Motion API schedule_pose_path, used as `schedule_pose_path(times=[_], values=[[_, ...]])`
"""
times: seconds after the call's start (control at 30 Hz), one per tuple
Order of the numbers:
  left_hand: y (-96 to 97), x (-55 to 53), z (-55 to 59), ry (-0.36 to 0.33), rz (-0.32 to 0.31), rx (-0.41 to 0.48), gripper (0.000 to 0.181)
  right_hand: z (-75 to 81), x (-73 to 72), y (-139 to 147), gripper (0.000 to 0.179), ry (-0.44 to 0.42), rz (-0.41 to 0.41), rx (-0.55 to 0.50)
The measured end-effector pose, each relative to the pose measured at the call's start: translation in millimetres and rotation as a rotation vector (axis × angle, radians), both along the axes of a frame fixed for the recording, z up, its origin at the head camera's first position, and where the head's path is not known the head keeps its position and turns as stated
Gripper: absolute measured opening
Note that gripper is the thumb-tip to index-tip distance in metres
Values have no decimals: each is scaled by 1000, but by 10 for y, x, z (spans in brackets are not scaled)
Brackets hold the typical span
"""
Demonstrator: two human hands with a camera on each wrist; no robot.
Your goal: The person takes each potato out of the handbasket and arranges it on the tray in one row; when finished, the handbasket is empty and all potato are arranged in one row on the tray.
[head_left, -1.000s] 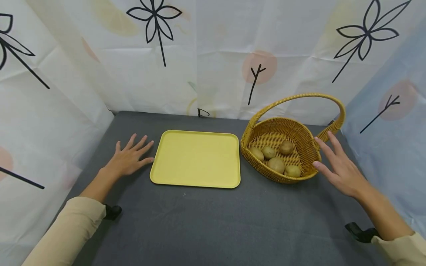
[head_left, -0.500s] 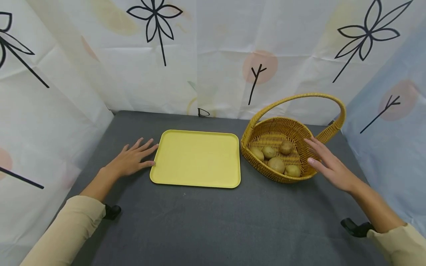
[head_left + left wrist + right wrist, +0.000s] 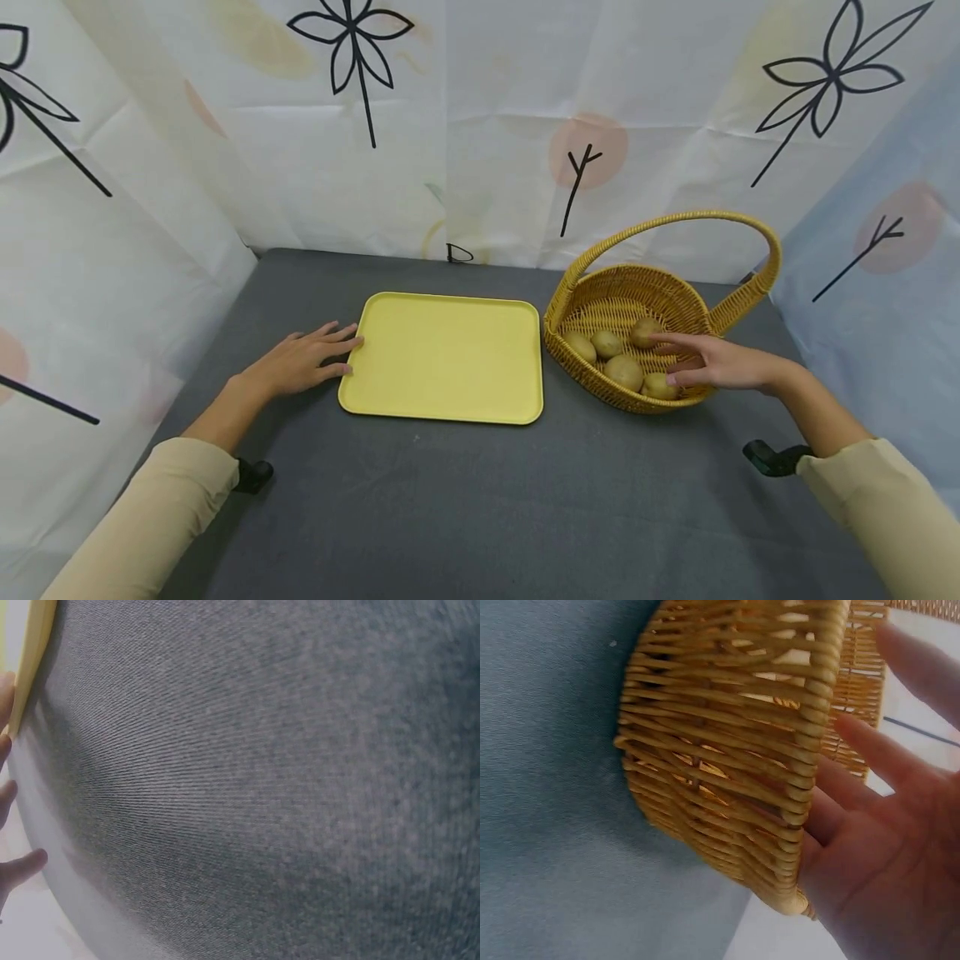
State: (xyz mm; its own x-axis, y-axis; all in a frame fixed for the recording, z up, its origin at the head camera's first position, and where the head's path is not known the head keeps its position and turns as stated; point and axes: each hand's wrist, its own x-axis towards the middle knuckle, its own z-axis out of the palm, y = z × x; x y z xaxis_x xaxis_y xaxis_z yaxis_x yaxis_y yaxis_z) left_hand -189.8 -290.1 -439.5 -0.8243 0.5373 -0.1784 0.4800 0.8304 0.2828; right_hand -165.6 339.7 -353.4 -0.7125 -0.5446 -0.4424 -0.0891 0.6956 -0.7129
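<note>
Left arm in long beige fabric sleeve point(image 3: 146, 521) extended forward, bare left hand point(image 3: 300, 362) back upward, fingers extended; right arm in matching beige sleeve point(image 3: 885, 508) angled inward, bare right hand point(image 3: 727, 365) pointing leftward, thumb apart from fingers.

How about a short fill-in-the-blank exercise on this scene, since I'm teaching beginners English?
1. The tray is ____ in colour.
2. In the basket, ____ potatoes can be seen.
3. Of tray and basket, the left hand is nearer the ____.
4. Of those two, the right hand reaches into the ____.

Missing words: yellow; five; tray; basket.
</note>
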Motion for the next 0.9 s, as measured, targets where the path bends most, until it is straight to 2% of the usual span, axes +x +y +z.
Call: schedule_pose_path(times=[0.23, 0.4, 0.63, 0.9], values=[[2, 27, -7, 2, -8, 32, 61, 9, -188, 2, 80, -171, 65, -12], [-10, 34, 19, 8, -15, 26, 60, 19, -296, -4, 81, -306, 57, 73], [-16, 24, 20, 21, -24, 30, 59, -14, -474, -66, 78, -415, 56, 185], [-22, 26, -7, 9, -24, 58, 59, 5, -542, -141, 70, -504, 73, 232]])
